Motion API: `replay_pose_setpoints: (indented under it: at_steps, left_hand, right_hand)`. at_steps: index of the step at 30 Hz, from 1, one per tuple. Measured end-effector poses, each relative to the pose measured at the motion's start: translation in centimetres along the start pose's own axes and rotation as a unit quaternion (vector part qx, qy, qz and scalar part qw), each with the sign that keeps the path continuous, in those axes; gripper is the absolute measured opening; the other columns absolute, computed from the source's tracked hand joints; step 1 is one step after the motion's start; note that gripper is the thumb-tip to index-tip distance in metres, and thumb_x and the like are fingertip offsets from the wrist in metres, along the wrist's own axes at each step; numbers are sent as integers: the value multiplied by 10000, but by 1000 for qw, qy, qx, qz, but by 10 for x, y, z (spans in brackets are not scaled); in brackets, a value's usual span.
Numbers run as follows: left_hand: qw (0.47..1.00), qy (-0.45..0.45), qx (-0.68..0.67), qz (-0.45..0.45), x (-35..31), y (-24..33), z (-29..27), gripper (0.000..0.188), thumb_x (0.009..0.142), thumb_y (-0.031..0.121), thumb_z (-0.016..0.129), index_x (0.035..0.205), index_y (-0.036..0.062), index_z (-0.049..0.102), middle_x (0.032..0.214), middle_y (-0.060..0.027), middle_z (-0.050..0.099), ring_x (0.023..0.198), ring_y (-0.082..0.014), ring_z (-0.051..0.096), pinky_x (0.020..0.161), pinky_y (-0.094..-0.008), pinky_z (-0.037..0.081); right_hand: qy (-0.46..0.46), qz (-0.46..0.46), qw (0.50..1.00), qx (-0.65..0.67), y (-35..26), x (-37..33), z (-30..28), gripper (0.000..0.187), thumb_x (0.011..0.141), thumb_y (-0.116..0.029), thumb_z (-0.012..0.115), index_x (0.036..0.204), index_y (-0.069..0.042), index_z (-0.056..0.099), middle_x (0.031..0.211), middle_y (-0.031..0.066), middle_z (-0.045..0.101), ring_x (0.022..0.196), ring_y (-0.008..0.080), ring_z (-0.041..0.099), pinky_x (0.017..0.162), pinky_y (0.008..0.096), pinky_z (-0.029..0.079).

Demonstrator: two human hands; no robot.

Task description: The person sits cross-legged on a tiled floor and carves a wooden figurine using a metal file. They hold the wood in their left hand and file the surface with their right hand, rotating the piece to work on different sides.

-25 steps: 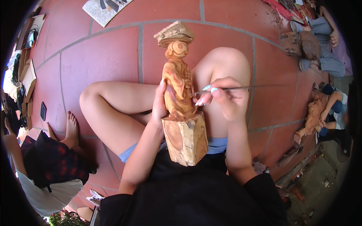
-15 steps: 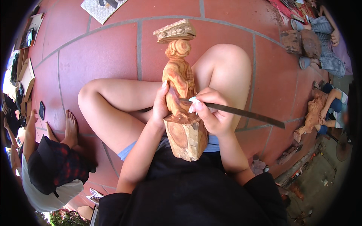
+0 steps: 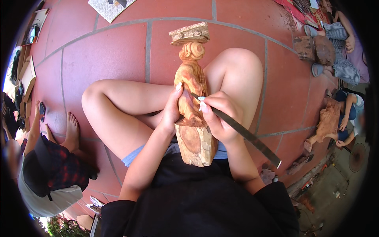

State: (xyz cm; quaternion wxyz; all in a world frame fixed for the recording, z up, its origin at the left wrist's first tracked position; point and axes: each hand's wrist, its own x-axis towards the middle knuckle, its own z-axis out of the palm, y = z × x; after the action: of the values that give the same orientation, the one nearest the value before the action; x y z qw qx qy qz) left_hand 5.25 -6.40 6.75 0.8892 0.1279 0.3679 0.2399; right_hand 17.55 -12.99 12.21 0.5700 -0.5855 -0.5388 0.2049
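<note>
A carved wooden figure (image 3: 190, 79) stands upright in front of me, on a rough-sided wood block (image 3: 197, 146) between my legs. A craggy slab-like piece of wood (image 3: 190, 33) tops the figure's head. My left hand (image 3: 170, 108) is wrapped round the figure's lower left side, thumb along the wood. In my right hand (image 3: 223, 114) is a flat, dark metal carving tool (image 3: 252, 138), gripped like a pen. Its tip meets the figure's front near the middle, and the long shank slants down to the right.
Red floor tiles (image 3: 106, 51) surround me. At the left sits a person in a dark cap (image 3: 37, 168), near a phone (image 3: 42, 108) and cardboard boxes (image 3: 28, 75). On the right, other people sit by wood blocks (image 3: 324, 49) and a large carved log (image 3: 325, 120).
The tool has swung steeper, its free end dropping down and left. Its tip sits slightly higher on the figure, which has shifted a little to the right in view.
</note>
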Motion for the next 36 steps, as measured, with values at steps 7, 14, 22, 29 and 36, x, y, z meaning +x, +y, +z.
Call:
replay_pose_setpoints:
  at_steps: [7,14,22,29,36]
  left_hand:
    - [999,23,-7,-30,-2,1,3,449,888,483,493,1040,61,527,869,-70,591,785,-163,590,738,-299,495]
    - [997,48,-4,-54,-1,-2,2,468,894,492,477,1060,56,516,880,-75,592,782,-168,593,741,-304,494]
    - [999,-21,-7,-44,-1,0,-1,588,896,521,447,1210,25,466,1048,-143,595,936,-227,605,855,-351,489]
    - [999,0,4,-53,0,2,-3,579,896,514,458,1217,32,471,1070,-124,592,963,-207,595,869,-340,479]
    - [999,5,-31,-42,-3,4,5,549,897,516,456,1163,37,500,1016,-109,603,909,-193,604,825,-334,491]
  right_hand:
    - [-28,2,998,-53,-6,5,-1,142,765,14,675,875,-3,586,736,99,593,622,233,596,550,317,484]
    - [-54,-18,996,-71,-9,-1,-4,105,817,35,615,918,45,589,719,128,585,599,208,579,536,284,457]
    - [-39,30,998,-48,-13,-11,-9,65,812,4,627,862,32,595,685,119,572,587,231,572,534,303,457]
    - [-50,16,998,-35,-8,0,-4,86,802,19,628,883,31,599,746,115,590,637,229,584,564,305,464]
    - [-97,19,994,-38,-9,-5,-15,110,782,22,643,878,29,591,729,110,574,622,228,574,552,311,465]
